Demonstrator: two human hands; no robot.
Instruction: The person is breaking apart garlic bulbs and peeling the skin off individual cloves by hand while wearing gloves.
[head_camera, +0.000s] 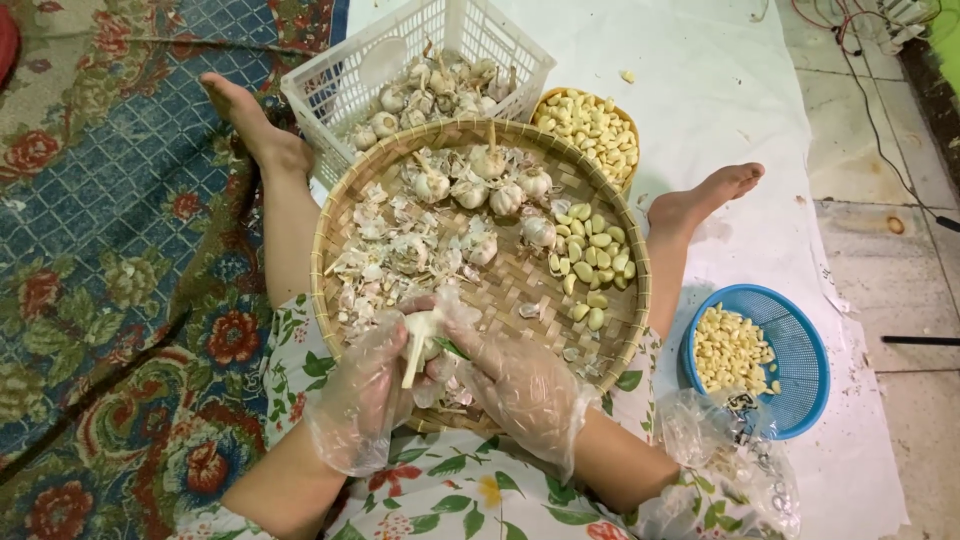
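Gloved left hand (362, 385) and right hand (515, 380) both grasp one garlic bulb (422, 330) over a round woven tray (628, 300) strewn with papery skins (375, 265).

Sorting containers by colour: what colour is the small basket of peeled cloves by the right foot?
Blue basket, clearest in the head view.

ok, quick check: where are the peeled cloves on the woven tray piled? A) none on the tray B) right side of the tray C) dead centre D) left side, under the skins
B: the peeled cloves sit in a cluster on the right side of the woven tray, while the loose skins lie on the left and whole bulbs towards the far side.
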